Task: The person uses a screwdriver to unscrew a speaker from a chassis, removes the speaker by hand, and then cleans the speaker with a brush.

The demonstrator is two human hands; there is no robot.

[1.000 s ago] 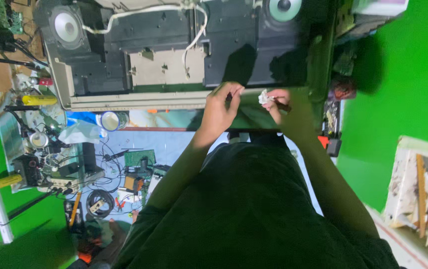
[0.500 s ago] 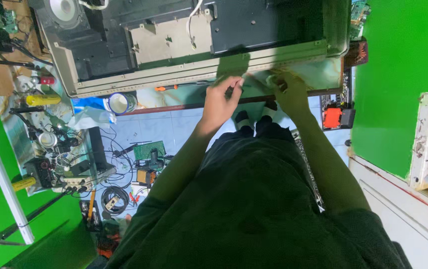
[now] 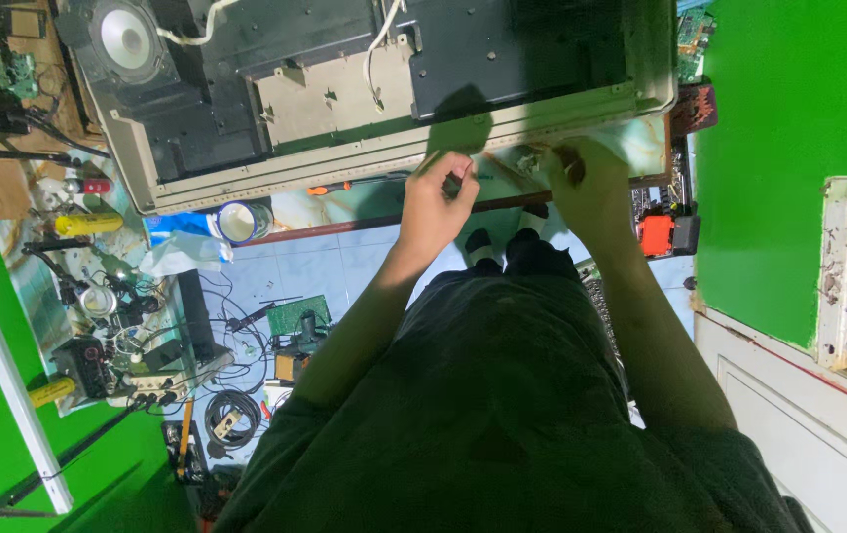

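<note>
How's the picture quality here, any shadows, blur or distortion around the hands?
Head view: wide-angle bending at the edges; a dark shadow falls on the opened television back above the left hand; the right hand is slightly soft; the green walls look evenly lit, without glare.

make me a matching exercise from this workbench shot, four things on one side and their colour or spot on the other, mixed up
Things:
1. speaker cone
2. screwdriver
3. roll of tape
4. left hand

Places or colours:
A. lying on the table below the panel's pale frame, orange handle
B. at the panel's lower edge, gripping a small dark thing
C. round and pale, in the upper left corner of the opened panel
D. white ring standing on the table's edge, beside blue packaging

Pairs: 1-C, 2-A, 3-D, 4-B
</note>
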